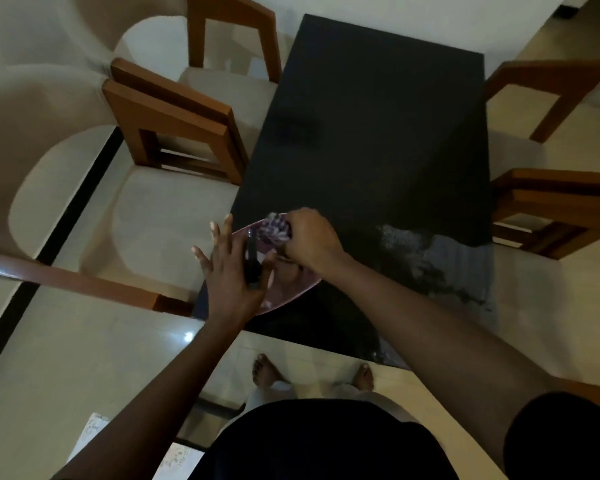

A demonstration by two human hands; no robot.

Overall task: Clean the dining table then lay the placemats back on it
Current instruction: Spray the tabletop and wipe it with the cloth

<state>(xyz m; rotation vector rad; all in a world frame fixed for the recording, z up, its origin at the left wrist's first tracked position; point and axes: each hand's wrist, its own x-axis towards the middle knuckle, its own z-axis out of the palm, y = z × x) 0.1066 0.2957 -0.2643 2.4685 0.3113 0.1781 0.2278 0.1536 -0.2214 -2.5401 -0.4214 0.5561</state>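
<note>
Table (101, 341): glass, filling the lower and middle frame. At centre the right hand (309, 240) grips a bunched purple cloth (276, 232) over a pink dish (291, 289). Just left of it the left hand (229, 271) is spread, with a dark bottle (252, 261) against its thumb side. A black panel (378, 133) runs up the middle and a wet smear (413, 251) lies to the right. Chairs (174, 126) crowd both sides.
</note>
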